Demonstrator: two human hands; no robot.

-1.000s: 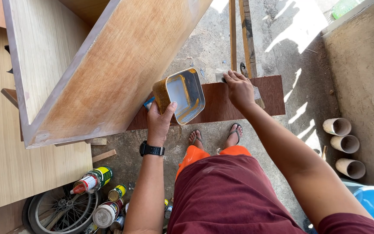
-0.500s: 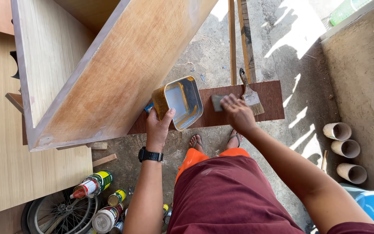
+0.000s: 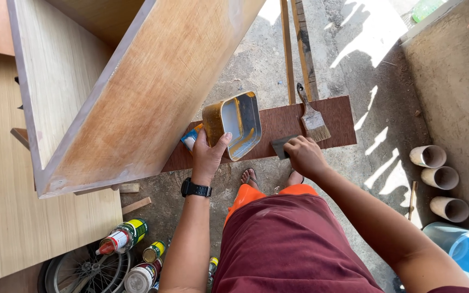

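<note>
Since half a second ago the right hand [image 3: 304, 154] dropped off the brush [image 3: 313, 116] onto a dark scraper [image 3: 282, 146], gripping it mid-frame. Left hand [image 3: 208, 154] clamps one tilted yellow tin [image 3: 234, 125] at centre; it looks like it could slop over. Three pipe ends [image 3: 441, 179] sit at right.

A dark brown board [image 3: 278, 125] lies across the concrete floor [image 3: 354, 70]. A paintbrush [image 3: 313, 116] rests on the board. Cans [image 3: 137, 255] lie on the floor.
</note>
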